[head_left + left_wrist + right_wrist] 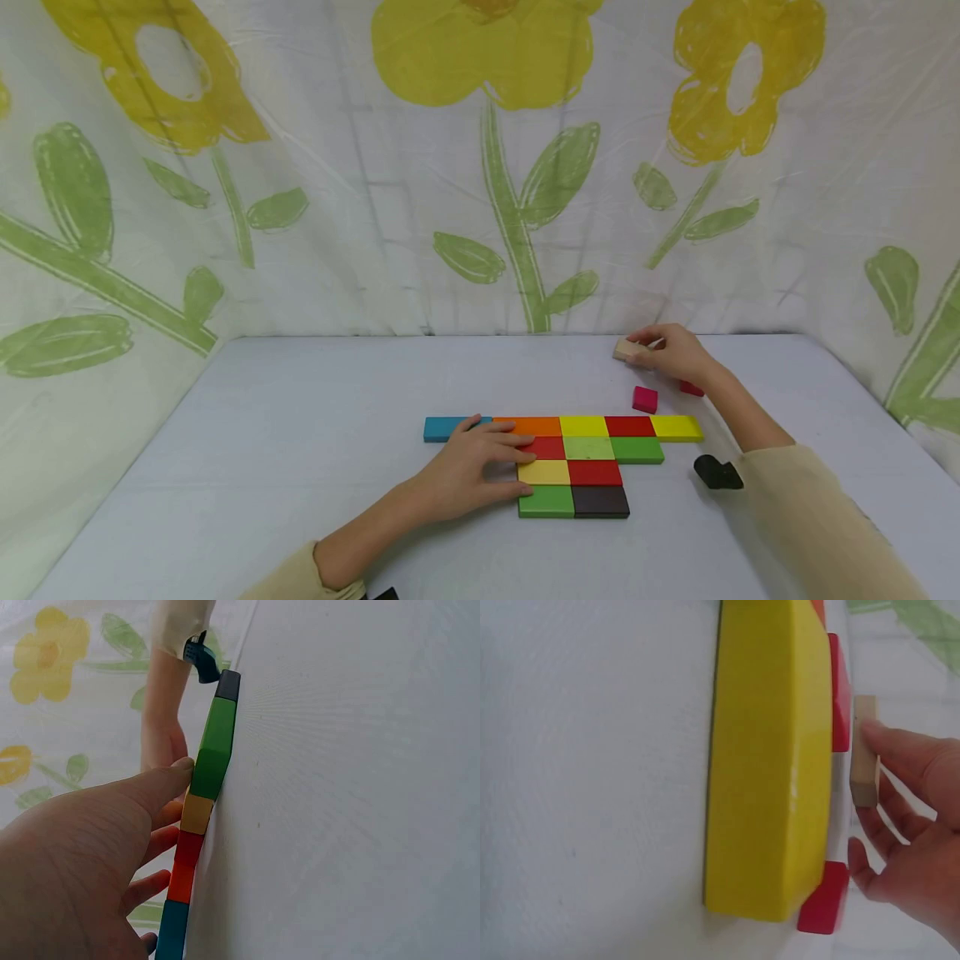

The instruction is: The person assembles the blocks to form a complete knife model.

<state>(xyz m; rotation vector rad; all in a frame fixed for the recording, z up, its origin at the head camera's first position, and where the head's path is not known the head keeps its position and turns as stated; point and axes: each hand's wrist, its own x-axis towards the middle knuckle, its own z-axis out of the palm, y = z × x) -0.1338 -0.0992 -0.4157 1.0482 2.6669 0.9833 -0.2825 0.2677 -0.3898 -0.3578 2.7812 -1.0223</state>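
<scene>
Flat coloured blocks lie edge to edge in rows on the table. My left hand (467, 473) rests at their left side with straight, spread fingers touching the blocks. Its thumb is on the green block (546, 502), and other fingers reach over a red block (549, 447) and the orange block (528, 426), partly covering the blue block (442, 429). Toward the back right, my right hand (677, 354) pinches a plain wooden block (864, 750) between thumb and fingers. A pink-red block (645, 399) lies just in front of that hand, with another red block (692, 388) partly hidden under the wrist.
A yellow block (677, 428) ends the back row on the right; a dark brown block (601, 502) sits at the front right. The white table (300, 500) meets a flower-printed curtain (337, 208) at the back. A black wrist camera (717, 472) projects from the right sleeve.
</scene>
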